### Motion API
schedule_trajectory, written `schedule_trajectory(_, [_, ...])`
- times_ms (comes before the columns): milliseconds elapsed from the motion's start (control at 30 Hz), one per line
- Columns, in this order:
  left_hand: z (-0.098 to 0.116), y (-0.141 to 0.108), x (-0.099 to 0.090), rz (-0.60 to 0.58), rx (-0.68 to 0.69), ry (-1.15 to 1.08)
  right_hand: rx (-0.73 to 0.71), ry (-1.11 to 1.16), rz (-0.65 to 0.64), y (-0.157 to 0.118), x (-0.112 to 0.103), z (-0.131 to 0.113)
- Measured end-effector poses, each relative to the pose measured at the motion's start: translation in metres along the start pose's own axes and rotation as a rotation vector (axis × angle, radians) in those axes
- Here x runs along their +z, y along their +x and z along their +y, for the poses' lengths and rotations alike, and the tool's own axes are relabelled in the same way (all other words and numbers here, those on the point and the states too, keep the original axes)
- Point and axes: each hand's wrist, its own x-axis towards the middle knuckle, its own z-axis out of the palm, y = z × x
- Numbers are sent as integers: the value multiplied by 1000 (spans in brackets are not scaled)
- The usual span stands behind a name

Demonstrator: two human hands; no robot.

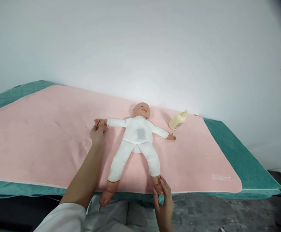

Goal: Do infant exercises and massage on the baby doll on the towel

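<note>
A baby doll (137,130) with a white cloth body lies on its back on a pink mat (65,138), arms spread and legs apart. At the left, my left hand (98,132) is closed around the doll's hand on that side. My right hand (164,199) grips the doll's foot on the right, thumb and fingers on either side of it. The doll's other foot (106,195) hangs over the front edge. A grey square patch shows on its chest.
A pale yellow pump bottle (177,120) stands tilted on the mat beside the doll's right-side hand. Under the mat, a green cover (237,151) spreads over the table. A white wall (140,48) rises behind. Grey floor (210,212) shows at the lower right.
</note>
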Motion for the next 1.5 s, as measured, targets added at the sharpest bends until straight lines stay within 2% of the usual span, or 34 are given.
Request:
schedule_trajectory(100, [9, -8, 7, 87, 39, 1, -16, 0, 49, 7, -8, 3])
schedule_trajectory(200, [17, -18, 14, 49, 152, 34, 19, 49, 110, 18, -13, 4])
schedule_trajectory(333, [21, -34, 18, -153, 336, 88, 59, 101, 131, 43, -11, -3])
schedule_trajectory(467, [20, -48, 17, -369, 528, 291, 13, 116, 146, 71, 3, -16])
schedule_trajectory(600, [14, -46, 17, -621, 811, 372, -50, 162, 152, 92, 20, -24])
schedule_trajectory(733, [11, -38, 18, -805, 978, 436, -105, 188, 123, 108, 34, -27])
schedule_trajectory(867, [13, -37, 17, -939, 1004, 476, -138, 155, 118, 121, 44, -26])
schedule_trajectory(967, [16, -40, 17, -988, 987, 521, -149, 134, 103, 127, 51, -24])
schedule_trajectory(1300, [15, -41, 17, -1049, 975, 589, -148, 147, 78, 132, 64, -24])
schedule_trajectory(1400, [15, -42, 17, -1040, 942, 599, -121, 158, 82, 131, 64, -23])
schedule_trajectory(1500, [15, -44, 18, -1014, 902, 560, -152, 156, 96, 131, 59, -23])
